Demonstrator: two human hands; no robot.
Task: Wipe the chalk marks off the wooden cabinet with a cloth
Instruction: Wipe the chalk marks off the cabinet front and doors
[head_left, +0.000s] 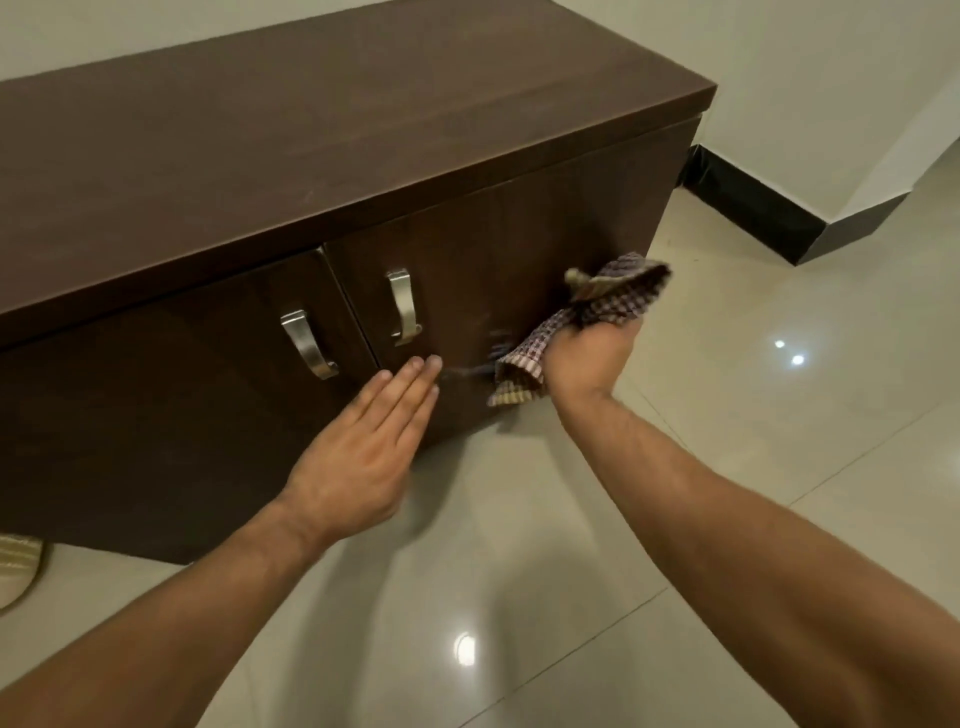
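Observation:
A low dark brown wooden cabinet (322, 156) stands against the wall, with two doors and metal handles. My right hand (592, 358) grips a checked cloth (587, 312) and presses it on the right door near its lower right part. Faint pale smears (493, 340) show on the door just left of the cloth. My left hand (363, 452) is flat with fingers together, its fingertips touching the lower edge of the right door below the right handle (402, 306).
The left door's handle (306, 343) sits left of the door gap. Glossy beige floor tiles (727, 467) spread in front and to the right. A black skirting (753, 208) runs along the wall at right. A striped mat or slipper (15, 566) lies at the left edge.

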